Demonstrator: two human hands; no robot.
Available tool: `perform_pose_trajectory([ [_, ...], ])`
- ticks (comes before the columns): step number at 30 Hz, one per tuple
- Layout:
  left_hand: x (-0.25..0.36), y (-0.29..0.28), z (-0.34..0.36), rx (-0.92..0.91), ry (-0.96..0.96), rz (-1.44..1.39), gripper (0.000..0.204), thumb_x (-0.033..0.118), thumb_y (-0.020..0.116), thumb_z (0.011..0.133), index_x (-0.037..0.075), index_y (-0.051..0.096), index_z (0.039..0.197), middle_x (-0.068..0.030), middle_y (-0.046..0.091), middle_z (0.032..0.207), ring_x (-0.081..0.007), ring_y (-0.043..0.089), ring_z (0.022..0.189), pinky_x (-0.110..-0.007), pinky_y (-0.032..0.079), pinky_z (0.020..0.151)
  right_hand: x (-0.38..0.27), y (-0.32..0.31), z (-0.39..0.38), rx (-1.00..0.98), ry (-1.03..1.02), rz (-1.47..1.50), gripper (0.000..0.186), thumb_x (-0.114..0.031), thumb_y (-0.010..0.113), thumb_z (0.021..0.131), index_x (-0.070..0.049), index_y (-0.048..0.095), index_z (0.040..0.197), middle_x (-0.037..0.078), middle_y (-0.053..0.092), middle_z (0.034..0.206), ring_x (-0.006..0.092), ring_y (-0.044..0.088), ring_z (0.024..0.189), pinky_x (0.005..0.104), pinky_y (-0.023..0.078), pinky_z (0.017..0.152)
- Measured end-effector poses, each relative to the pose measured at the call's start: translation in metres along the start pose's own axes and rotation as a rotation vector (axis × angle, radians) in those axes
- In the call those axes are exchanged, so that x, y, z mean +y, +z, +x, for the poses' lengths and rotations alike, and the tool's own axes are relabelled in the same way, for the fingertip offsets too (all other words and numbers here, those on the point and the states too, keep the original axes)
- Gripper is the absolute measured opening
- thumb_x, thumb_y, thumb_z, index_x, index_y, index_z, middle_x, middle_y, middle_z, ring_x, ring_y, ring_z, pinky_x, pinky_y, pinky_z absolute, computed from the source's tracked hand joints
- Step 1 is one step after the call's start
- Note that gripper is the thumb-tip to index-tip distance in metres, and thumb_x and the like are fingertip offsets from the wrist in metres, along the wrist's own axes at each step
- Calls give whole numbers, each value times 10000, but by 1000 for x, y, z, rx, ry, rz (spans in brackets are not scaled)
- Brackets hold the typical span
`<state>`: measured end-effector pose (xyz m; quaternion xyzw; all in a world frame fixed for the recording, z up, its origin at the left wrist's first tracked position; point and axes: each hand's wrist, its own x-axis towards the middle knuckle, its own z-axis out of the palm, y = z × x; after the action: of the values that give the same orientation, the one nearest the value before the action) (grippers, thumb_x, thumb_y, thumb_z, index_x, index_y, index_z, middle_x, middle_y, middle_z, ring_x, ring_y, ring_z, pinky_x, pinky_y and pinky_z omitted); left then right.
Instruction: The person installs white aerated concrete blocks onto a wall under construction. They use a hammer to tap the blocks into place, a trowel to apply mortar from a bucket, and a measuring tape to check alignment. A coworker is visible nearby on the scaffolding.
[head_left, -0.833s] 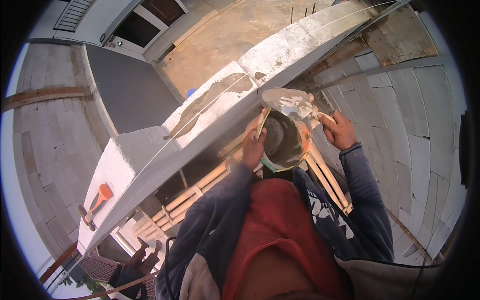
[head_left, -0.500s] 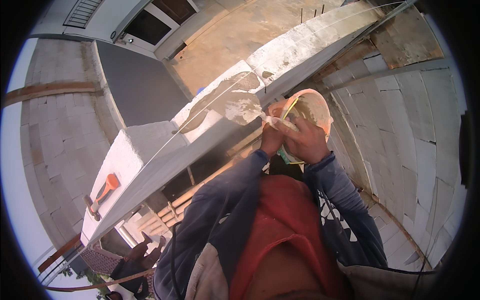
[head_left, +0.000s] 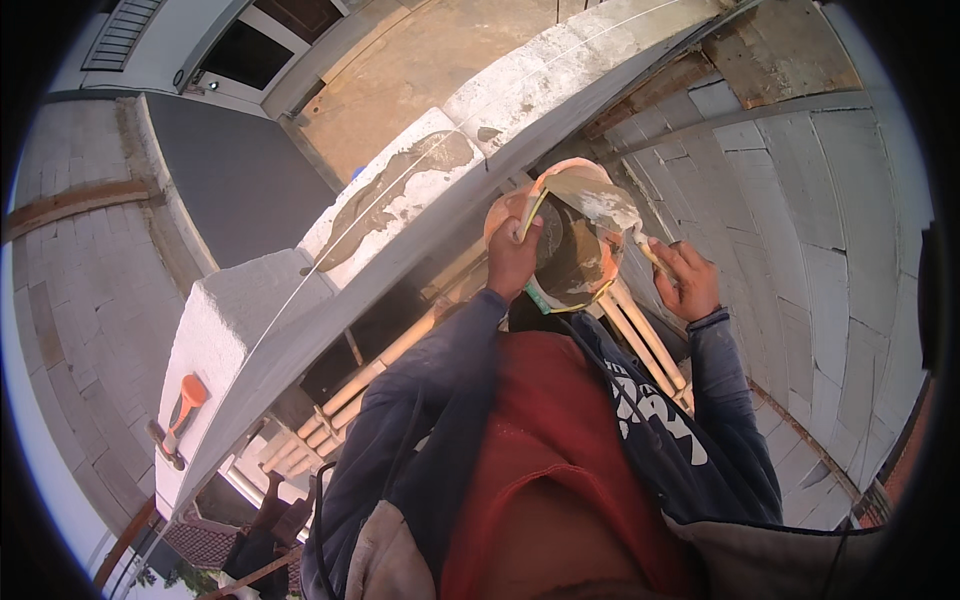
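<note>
My left hand [head_left: 513, 258] grips the rim of an orange bucket [head_left: 612, 268], its fingers wrapped round the edge by a yellow-green band. Grey wet mortar [head_left: 572, 248] coats the inside of the bucket. In my right hand [head_left: 690, 280] is the handle of a trowel [head_left: 595, 203], whose mortar-smeared blade lies across the far side of the bucket's mouth. Left of the bucket runs a wall of white blocks [head_left: 520, 85], and a patch of spread mortar [head_left: 400, 185] covers the top of one block.
A taut string line [head_left: 350, 236] runs along the wall. An orange-handled hammer [head_left: 180, 420] lies on the white block at lower left. Bamboo poles [head_left: 365, 385] pass below the wall. A block wall [head_left: 790, 220] rises at right. Another person [head_left: 262, 540] is at lower left.
The trowel has moved right, from over the mortar patch to the bucket's mouth. My hands have separated, the right going outward. The bucket now shows more of its inside, and the view has shifted.
</note>
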<state>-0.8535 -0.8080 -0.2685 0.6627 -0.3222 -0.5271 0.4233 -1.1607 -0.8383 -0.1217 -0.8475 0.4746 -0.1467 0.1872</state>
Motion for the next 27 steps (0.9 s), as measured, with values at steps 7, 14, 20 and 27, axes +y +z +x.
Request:
perform_pose_trajectory([
  [7, 59, 24, 5, -218, 163, 219, 471, 359, 770, 1020, 51, 535, 751, 36, 440, 667, -80, 387, 635, -318, 345, 558, 19, 57, -47, -395, 456, -339, 530, -164, 629, 904, -235, 636, 1429, 164, 712, 999, 373, 750, 852, 492, 606, 721],
  [14, 133, 42, 10, -427, 498, 437, 424, 311, 847, 962, 24, 601, 770, 68, 510, 678, -52, 403, 646, -267, 341, 563, -11, 107, -49, -232, 606, 54, 578, -226, 636, 896, -128, 591, 1463, 262, 756, 999, 431, 750, 875, 546, 590, 799],
  [20, 171, 50, 15, -463, 524, 392, 387, 310, 863, 931, -6, 661, 833, -31, 577, 653, -74, 471, 621, -305, 404, 556, -30, 96, -39, -259, 635, 260, 576, -218, 644, 914, -74, 578, 1468, 286, 745, 987, 458, 736, 925, 547, 583, 854],
  [27, 159, 48, 25, -513, 478, 388, 409, 331, 854, 944, -4, 644, 838, 0, 531, 624, -74, 436, 598, -313, 380, 530, -37, 115, -31, -160, 837, 1514, 533, -232, 626, 1030, -61, 527, 1525, 143, 680, 833, 235, 627, 515, 357, 516, 465],
])
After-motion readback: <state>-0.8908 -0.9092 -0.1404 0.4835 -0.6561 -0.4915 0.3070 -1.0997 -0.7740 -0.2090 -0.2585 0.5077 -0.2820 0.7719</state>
